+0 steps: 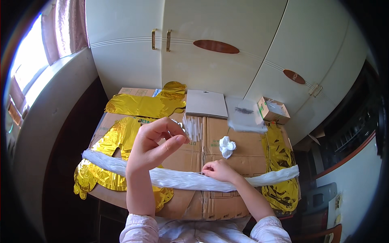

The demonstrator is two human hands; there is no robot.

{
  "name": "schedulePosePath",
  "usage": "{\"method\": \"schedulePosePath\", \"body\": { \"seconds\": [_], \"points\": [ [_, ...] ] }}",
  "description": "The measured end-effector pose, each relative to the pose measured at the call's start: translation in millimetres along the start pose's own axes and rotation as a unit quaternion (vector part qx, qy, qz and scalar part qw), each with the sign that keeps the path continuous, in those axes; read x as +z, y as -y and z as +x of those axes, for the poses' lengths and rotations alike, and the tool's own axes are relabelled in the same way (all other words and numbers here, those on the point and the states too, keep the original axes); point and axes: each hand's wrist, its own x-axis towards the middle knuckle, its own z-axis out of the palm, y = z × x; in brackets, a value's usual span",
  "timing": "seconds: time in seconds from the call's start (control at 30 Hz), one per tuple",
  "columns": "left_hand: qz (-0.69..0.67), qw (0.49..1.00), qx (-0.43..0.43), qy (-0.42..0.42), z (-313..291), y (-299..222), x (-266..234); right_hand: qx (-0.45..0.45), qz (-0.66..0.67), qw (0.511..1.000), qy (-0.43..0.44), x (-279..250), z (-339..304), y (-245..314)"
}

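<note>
If reading from the lower edge up, get pale sleeves [139,229] first. Next, see left hand [154,141] raised at centre-left, with thumb and forefinger curled close together; can't tell if holding a strand. Below it, find white fibre bundle [174,180] spanning mid-frame on cardboard [251,148], with ends over gold foil [109,139]. Just right of centre, see right hand [221,170], with fingers bunched at bundle's upper edge; can't tell if pinching. Beyond, note crumpled white wad [227,146], clear tubes [194,127] near centre, then grey boards [206,104], clear bags [245,115] and small carton [279,117] toward upper right. Top out at cream cabinet [227,24].
</note>
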Motion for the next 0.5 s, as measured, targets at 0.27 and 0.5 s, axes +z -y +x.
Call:
{"method": "schedulePosePath", "body": {
  "seconds": [0.27,0.5],
  "points": [
    [0.021,1.000,-0.017,-0.003,2.2,4.2,4.8,-0.073,-0.050,0.995,-0.037,1.6,-2.9,-4.3],
    [0.126,0.989,-0.055,0.051,8.5,15.9,15.8,-0.015,-0.017,0.999,-0.023,2.2,-8.5,4.3]
  ]
}}
